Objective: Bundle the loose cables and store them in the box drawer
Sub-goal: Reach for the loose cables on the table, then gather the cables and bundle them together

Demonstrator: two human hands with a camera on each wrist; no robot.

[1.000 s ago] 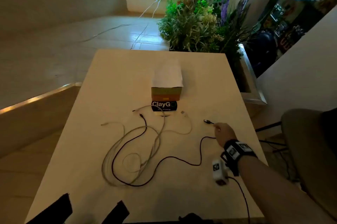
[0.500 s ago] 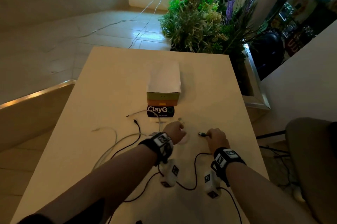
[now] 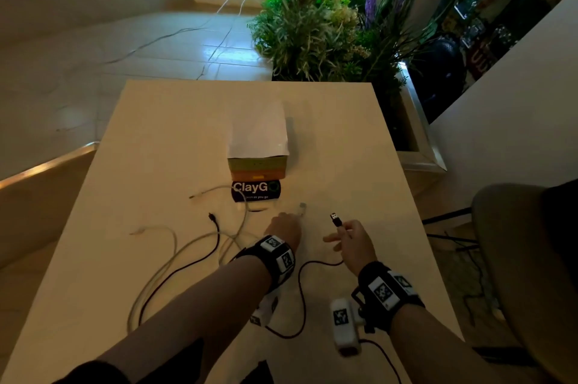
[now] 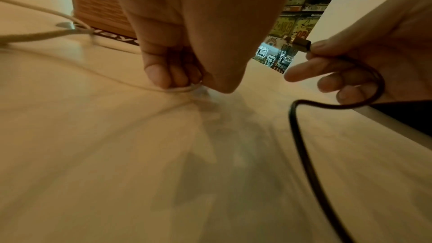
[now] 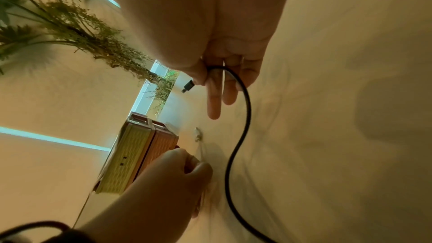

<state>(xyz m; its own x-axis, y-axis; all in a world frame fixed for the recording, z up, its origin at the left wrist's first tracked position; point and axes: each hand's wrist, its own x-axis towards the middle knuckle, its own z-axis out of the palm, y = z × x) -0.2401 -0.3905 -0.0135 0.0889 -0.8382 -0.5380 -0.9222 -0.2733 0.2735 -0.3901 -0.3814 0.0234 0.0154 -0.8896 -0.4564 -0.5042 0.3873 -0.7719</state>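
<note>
Loose white and black cables lie tangled on the cream table (image 3: 175, 139). My right hand (image 3: 345, 235) pinches the black cable (image 3: 301, 293) just behind its USB plug (image 3: 335, 219), lifted off the table; the wrist view shows thumb and forefinger on the black cable (image 5: 240, 110). My left hand (image 3: 286, 225) pinches the white cable (image 4: 184, 89) near its plug (image 3: 301, 208), low on the tabletop. The box (image 3: 257, 161), green and orange with a white sheet on top, stands just beyond the hands.
A black "ClayGo" sticker (image 3: 256, 191) lies in front of the box. More white cable loops (image 3: 162, 261) spread to the left. A planter with plants (image 3: 316, 30) stands past the table's far right corner, a chair (image 3: 525, 258) to the right.
My left hand came in from the lower left and took hold of the white cable near its plug. My right hand has lifted the black USB plug off the table.
</note>
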